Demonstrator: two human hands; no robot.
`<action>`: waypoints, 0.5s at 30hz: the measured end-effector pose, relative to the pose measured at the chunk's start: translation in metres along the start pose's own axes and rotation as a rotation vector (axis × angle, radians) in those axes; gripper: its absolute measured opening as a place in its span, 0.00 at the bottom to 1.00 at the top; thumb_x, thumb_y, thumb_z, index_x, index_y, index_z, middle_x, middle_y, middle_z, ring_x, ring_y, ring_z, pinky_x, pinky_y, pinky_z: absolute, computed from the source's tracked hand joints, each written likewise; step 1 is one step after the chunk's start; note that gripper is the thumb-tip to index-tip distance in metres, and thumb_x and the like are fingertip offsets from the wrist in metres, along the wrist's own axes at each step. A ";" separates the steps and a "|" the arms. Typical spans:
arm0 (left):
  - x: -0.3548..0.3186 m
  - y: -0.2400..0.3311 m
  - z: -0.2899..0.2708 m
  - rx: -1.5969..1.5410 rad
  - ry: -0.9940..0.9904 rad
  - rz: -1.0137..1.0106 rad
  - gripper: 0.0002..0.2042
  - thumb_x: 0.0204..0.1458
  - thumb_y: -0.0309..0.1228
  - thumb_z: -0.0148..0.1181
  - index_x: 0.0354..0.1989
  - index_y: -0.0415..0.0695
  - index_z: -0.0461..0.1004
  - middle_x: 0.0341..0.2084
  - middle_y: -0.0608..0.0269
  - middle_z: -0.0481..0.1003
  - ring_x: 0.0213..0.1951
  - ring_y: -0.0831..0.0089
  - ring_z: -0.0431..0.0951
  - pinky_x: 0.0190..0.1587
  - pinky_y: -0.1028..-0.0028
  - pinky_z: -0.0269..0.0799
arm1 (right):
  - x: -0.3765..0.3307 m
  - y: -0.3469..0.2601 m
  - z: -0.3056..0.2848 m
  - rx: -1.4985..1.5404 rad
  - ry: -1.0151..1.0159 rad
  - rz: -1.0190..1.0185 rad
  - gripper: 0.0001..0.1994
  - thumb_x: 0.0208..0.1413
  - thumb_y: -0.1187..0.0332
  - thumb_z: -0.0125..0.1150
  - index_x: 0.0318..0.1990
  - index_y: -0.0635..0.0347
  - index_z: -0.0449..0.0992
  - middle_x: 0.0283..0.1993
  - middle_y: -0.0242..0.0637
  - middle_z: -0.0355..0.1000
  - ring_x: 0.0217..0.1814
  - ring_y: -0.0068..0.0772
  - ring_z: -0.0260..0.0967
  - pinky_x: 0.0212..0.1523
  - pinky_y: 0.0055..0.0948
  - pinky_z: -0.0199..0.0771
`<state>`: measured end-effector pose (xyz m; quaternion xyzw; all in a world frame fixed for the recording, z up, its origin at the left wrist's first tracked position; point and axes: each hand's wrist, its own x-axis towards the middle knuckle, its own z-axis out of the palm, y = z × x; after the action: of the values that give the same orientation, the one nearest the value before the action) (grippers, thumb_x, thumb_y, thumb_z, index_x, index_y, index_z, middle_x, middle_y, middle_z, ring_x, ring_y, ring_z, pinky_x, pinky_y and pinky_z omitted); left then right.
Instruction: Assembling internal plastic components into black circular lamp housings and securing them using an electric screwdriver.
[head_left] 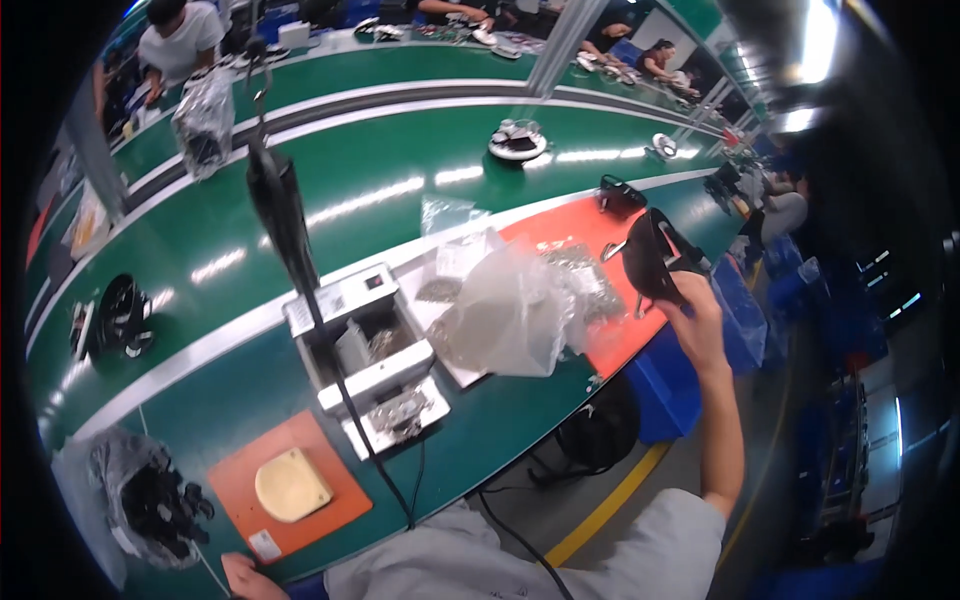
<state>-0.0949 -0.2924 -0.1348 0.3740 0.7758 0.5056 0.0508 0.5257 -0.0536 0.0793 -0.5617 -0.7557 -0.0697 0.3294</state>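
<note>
My right hand (690, 308) is raised at the right and closed on the lower edge of a black curved plastic housing (652, 255). A second black plastic part (620, 197) lies just beyond it at the far end of the red-orange mat (620, 345). Low at the left, my left hand (250, 578) is by the table's near edge, only partly in view, its fingers too indistinct to read. Closest to it is an orange mat (345, 505) bearing a cream-coloured rounded block fixture (292, 485).
A white screw-feeder-like box (415, 362) stands mid-table, beside clear plastic bags (510, 310) of small parts. A black power tool (275, 200) hangs from above. Black pieces fill a bag (150, 500) at left. Assemblies (517, 142) sit on the green conveyor (380, 205); people work beyond.
</note>
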 end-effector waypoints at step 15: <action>0.039 0.145 -0.001 -1.011 -0.688 -0.255 0.42 0.46 0.57 0.52 0.60 0.33 0.55 0.56 0.48 0.62 0.58 0.62 0.65 0.61 0.66 0.58 | 0.000 -0.334 0.150 0.593 -0.456 -1.278 0.06 0.41 0.72 0.61 0.27 0.57 0.70 0.50 0.42 0.69 0.55 0.47 0.67 0.54 0.43 0.70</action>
<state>-0.0465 -0.2378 -0.0035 0.3495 0.4182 0.6508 0.5285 0.1636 -0.1023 0.0514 0.0999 -0.9722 0.0776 0.1973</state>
